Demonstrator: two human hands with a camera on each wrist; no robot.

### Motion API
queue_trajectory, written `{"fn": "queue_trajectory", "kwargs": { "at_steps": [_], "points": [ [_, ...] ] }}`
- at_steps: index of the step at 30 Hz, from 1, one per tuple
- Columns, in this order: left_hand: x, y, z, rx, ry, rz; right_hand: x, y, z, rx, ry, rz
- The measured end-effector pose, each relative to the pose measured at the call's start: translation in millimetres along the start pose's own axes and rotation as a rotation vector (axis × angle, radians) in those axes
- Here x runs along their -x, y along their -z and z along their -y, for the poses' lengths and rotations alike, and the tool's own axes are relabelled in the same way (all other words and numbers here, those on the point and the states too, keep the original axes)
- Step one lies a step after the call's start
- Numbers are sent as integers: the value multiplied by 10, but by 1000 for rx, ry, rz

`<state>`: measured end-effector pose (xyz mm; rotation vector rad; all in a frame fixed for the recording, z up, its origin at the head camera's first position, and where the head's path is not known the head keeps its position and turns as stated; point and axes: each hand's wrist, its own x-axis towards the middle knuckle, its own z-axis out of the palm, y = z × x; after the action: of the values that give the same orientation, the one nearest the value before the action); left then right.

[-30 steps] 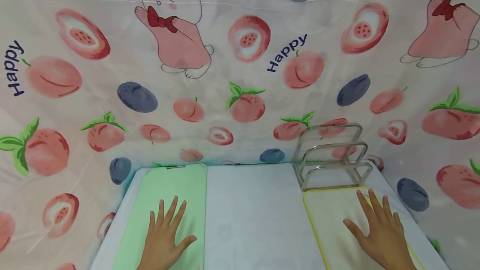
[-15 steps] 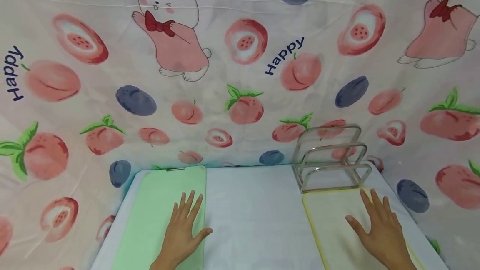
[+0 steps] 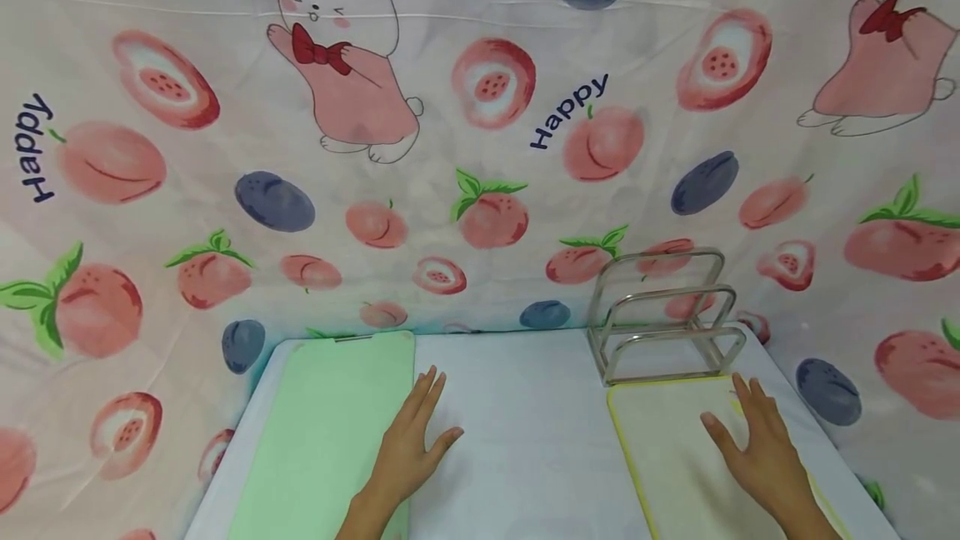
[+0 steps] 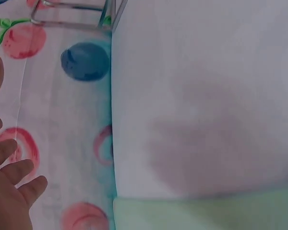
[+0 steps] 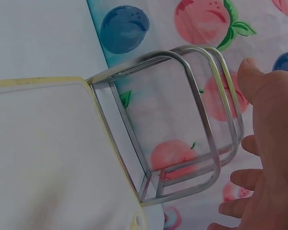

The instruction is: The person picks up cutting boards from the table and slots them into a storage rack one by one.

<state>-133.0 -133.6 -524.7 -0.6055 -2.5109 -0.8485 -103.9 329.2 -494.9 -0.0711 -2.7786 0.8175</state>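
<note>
Head view: the metal rack stands at the back of the table, by the printed cloth. A yellow-edged board lies close in front of the rack; a green board lies well to its left, and open white tabletop stretches between. The left hand hangs over the green board's rack-side edge, fingers close together, thumb held out. The right hand hovers in front of the rack over the yellow-edged board, thumb wide.

Left wrist view: tabletop separates rack from green board; the fingers show small gaps.

Right wrist view: the yellow rim runs along the rack's base; the hand, fingers loosely spread, is apart from its bars.
</note>
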Motion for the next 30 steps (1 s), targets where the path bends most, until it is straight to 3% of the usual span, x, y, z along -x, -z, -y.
{"fn": "queue_trajectory", "kwargs": {
  "at_steps": [13, 20, 30],
  "points": [
    [-192, -392, -326, 132, -99, -4, -140, -16, -86, -75, 40, -72],
    [-346, -559, -413, 152, -151, -30, -215, -20, -103, -69, 4, -99],
    [-530, -747, -526, 205, -136, 57, -315, -9, -210, -111, 24, -116]
  ]
}}
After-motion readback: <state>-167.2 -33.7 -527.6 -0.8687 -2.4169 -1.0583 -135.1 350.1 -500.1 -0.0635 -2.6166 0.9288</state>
